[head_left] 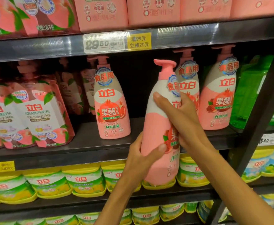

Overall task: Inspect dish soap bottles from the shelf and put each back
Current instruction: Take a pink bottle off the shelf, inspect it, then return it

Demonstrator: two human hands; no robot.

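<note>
Head view: both hands wrapped around one pink pump bottle point(159, 132).
Left hand point(142, 153) gripping low on its body, right hand point(180, 114) curled round its shoulder; held upright, off the shelf point(90, 143), between shelved bottle point(112, 103) and others at right.

Brightly, evenly lit from above. Glare along the shelf edge strip point(181, 32) at top. Deep shadow far back behind the bottles. Softly blurred at left and top; bowed by wide-angle distortion toward edges.
</note>
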